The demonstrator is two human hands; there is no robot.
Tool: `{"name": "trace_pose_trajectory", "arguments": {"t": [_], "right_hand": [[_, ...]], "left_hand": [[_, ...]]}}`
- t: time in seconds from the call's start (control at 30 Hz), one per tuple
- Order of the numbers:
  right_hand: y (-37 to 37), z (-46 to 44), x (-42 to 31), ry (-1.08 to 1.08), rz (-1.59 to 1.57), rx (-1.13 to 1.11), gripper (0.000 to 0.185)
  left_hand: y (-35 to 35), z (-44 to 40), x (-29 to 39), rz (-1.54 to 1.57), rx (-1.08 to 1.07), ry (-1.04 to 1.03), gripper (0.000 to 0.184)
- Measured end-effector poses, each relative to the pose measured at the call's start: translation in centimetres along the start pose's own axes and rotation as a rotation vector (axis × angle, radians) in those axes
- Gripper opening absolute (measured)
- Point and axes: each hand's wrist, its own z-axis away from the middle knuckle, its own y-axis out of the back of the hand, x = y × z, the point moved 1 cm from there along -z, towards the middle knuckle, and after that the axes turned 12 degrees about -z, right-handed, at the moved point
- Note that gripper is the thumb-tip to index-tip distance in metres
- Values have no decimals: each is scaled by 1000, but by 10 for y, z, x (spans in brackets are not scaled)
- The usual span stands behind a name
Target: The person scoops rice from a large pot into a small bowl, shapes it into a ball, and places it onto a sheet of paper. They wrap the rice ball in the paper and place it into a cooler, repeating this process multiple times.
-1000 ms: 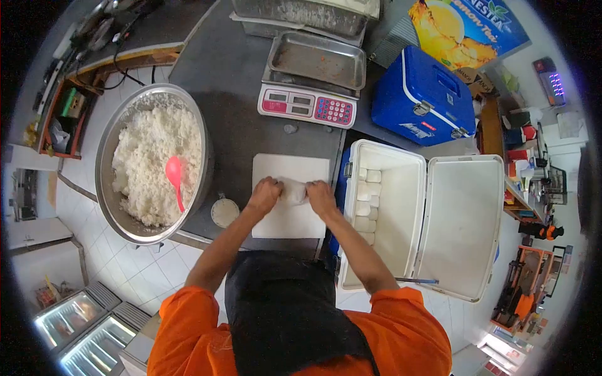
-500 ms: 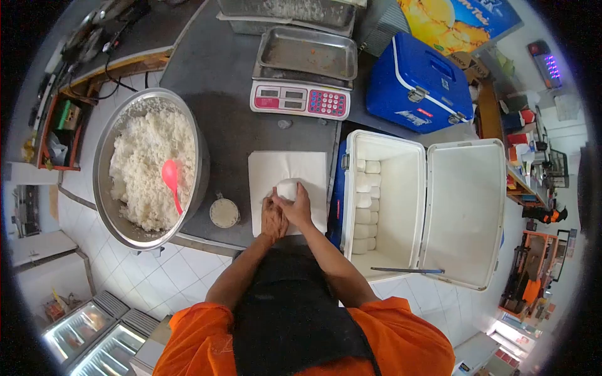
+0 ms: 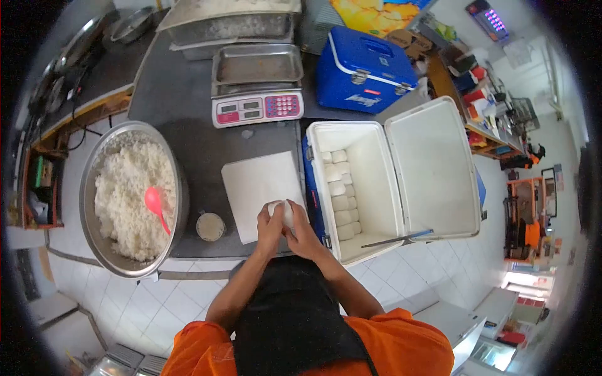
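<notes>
Between my two hands is a small white paper-wrapped bundle (image 3: pixel 286 214), held over the near right part of a stack of white paper sheets (image 3: pixel 253 187). My left hand (image 3: pixel 269 229) closes on the bundle's left side, while my right hand (image 3: pixel 303 234) wraps its right side. Fingers cover much of the bundle. To the right, similar white bundles (image 3: pixel 342 203) lie in rows along the left side of an open cooler (image 3: pixel 382 207). A large metal pot (image 3: pixel 179 207) of white rice (image 3: pixel 128 188) stands left, with a pink spoon (image 3: pixel 155 202) on the rice.
A cup of white contents (image 3: pixel 211 227) stands between pot and paper. Behind the paper is a digital scale (image 3: pixel 258 109) bearing a metal tray (image 3: pixel 257 64). A closed blue cooler (image 3: pixel 364 72) sits at the back right; the open cooler's lid (image 3: pixel 433 169) leans out rightward.
The view has shifted and turned. My hands and the bundle are nearer the paper's right edge, and my left hand has come up from below to the bundle's left side.
</notes>
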Motion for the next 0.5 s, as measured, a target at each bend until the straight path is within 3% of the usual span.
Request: {"name": "trace_pose_trajectory", "arguments": {"t": [0.07,0.13,0.2,0.33,0.37,0.4,0.47,0.5], "right_hand": [[11,14,-13,4,-19,-9,64],[27,20,-38,-112,230,43,59],[49,23,-45,-41,242,121,59],[110,34,-33,-111,145,132,63],[125,34,-20,-215,-20,211,59],[143,32,0,-316,-187,281,56],[189,21,64,-231,-114,227,48],[213,9,86,-341,-193,217,47]], "left_hand": [[-11,10,-2,63,-32,8,32],[-27,26,1,201,-49,19,29],[-45,27,7,174,-94,-6,28],[-101,13,-6,192,-229,-39,29],[-113,2,-10,207,-321,-44,37],[-132,-5,-14,203,-313,-48,37],[-180,-19,-29,325,1,130,47],[-197,-35,-55,208,82,95,54]]}}
